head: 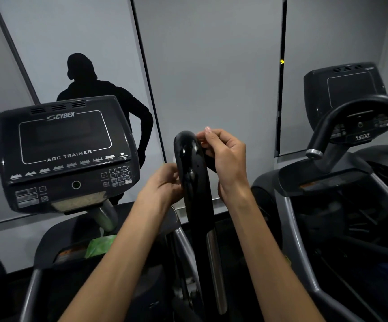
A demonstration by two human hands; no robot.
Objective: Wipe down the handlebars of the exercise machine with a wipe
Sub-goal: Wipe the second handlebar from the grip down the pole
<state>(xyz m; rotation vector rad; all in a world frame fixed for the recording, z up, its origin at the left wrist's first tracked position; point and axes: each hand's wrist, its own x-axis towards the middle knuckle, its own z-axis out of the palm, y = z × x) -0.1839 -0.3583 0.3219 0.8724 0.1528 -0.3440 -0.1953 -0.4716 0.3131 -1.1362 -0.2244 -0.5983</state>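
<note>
A glossy black handlebar (189, 163) stands upright in the middle, with a grey metal tube below its grip. My left hand (162, 184) is on its left side at mid height, fingers curled against the bar. My right hand (225, 156) is at the upper right of the bar, fingers curled, with thumb and fingertips pinching at the bar's edge near the rounded top. A dark strip shows under the right palm; I cannot tell whether it is a wipe. A green wipe packet (100, 246) lies on the machine's tray, lower left.
The machine's console (65, 154) with a dark screen sits to the left. A second machine with a curved black handlebar (341, 119) stands at the right. A grey wall panel ahead reflects a person's dark silhouette. Grey frame rails run along the bottom.
</note>
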